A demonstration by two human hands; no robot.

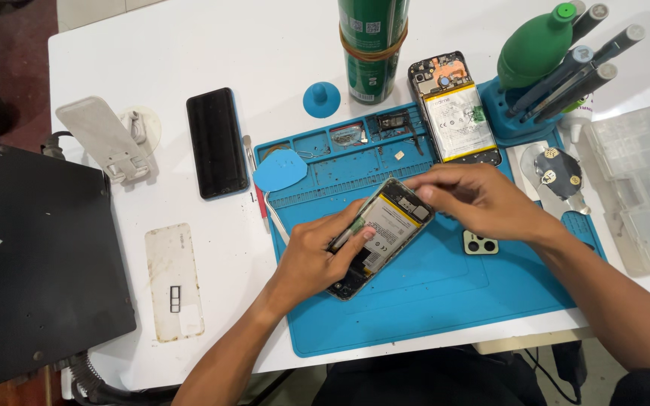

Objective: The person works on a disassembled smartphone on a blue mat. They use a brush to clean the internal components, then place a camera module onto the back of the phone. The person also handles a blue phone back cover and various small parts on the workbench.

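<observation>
Opened phone (382, 234): I see it lying back-off and tilted on the blue mat (445, 301), near the mat's middle, its battery facing up.
Left hand (311, 259): at the phone's 8 o'clock edge, fingers clenched on a thin tool (346, 233) whose tip rests on the phone's innards.
Right hand (483, 199): at the phone's 1 o'clock corner, fingertips pinched together at the top end; I cannot tell whether they grasp a small part or only press there.
Risk, tool: I judge the tip could slip and gouge the battery or a cable, since it sits right beside the battery's edge.
Risk, phone: held only at two ends, it could pivot on the mat if either hand pushes sideways.
Risk, small part: the loose camera piece (481, 243) at 3 o'clock, just beside the right wrist, could be swept off.
Mat trays (355, 137): at 12 o'clock, shallow compartments holding small metal bits and a dark component; details too small to tell.
Tool stand (509, 113): at 1 o'clock, holding several pens or drivers and a green blower (536, 46).
Clear boxes (641, 180): at 3 o'clock on the white surface (189, 45); contents unclear.
Second opened phone (453, 109): at 12 o'clock.
</observation>
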